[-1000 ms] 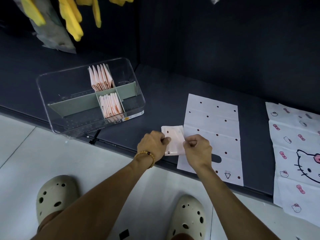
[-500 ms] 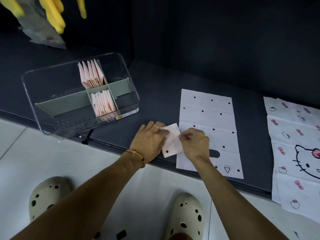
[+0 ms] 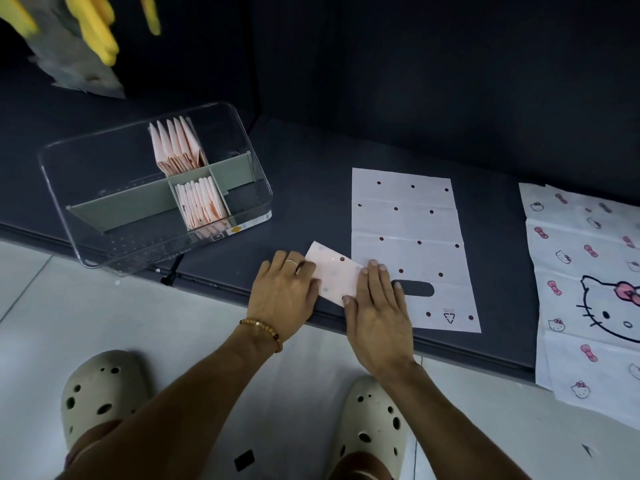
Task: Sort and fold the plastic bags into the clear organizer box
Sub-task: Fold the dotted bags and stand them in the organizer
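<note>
A small folded pink dotted bag (image 3: 334, 277) lies flat near the front edge of the dark shelf (image 3: 311, 188). My left hand (image 3: 284, 292) rests flat on its left end with straight fingers. My right hand (image 3: 379, 313) presses flat on its right end. Right of it a larger white dotted bag (image 3: 412, 230) lies spread out, partly under my right hand. The clear organizer box (image 3: 249, 147) stands to the left, with a green divider and two rows of folded pink bags (image 3: 176, 147) upright in its middle compartments.
A cartoon-cat printed bag (image 3: 588, 289) lies spread at the far right, hanging over the shelf edge. Yellow gloves (image 3: 93, 26) hang at the top left. Below the shelf are the pale floor and my two beige clogs.
Both hands pinched the small folded bag before; now they lie flat on it with straight fingers, and the bag has turned to lie slanted on the shelf.
</note>
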Demonstrator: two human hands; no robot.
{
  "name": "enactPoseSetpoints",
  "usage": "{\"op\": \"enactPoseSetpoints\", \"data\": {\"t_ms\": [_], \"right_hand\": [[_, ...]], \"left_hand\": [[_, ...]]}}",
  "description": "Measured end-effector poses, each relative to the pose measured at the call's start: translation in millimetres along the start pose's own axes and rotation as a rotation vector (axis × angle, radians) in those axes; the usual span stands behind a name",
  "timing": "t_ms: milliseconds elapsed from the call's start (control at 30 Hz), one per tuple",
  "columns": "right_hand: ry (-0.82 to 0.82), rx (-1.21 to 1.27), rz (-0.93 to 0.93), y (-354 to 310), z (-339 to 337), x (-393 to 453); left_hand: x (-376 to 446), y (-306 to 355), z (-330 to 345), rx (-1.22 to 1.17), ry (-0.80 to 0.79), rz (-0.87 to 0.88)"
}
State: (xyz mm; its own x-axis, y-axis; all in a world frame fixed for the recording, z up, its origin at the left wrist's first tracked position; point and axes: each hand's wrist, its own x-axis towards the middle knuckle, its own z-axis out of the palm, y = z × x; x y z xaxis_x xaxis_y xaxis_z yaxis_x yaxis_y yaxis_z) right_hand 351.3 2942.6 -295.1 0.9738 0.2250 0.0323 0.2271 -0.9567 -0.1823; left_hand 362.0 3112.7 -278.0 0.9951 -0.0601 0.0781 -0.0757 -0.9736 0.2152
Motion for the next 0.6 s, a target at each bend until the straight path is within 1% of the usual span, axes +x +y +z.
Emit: {"op": "enactPoseSetpoints", "data": {"t_ms": [33, 67, 133, 167, 200, 267, 400, 500, 600], "right_hand": [[-0.001, 0.001, -0.001, 0, 1, 0], [0.003, 0.004, -0.001, -1, 1, 0], [0.009, 0.007, 0.001, -1, 2, 1], [0.007, 0.003, 0.001, 0, 2, 1], [-0.004, 0.0, 0.0, 0, 4, 1], [-0.029, -0.001, 0.0, 2, 7, 2], [0.003, 0.007, 0.007, 1, 5, 1], [0.012, -0.005, 0.005, 1, 3, 1], [-0.024, -0.012, -0.008, 3, 6, 1]], "left_hand": [[3, 0, 0, 0.009, 0.0, 0.077], [9, 2, 1, 0.007, -0.02, 0.192], [21, 12, 7, -0.025, -0.123, 0.432], [28, 17, 12, -0.052, -0.181, 0.486], [33, 19, 17, -0.071, -0.218, 0.492], [39, 15, 25, -0.088, -0.226, 0.487], [44, -4, 25, -0.122, -0.268, 0.485], [48, -26, 21, -0.118, -0.302, 0.416], [48, -52, 12, -0.065, -0.304, 0.342]]}}
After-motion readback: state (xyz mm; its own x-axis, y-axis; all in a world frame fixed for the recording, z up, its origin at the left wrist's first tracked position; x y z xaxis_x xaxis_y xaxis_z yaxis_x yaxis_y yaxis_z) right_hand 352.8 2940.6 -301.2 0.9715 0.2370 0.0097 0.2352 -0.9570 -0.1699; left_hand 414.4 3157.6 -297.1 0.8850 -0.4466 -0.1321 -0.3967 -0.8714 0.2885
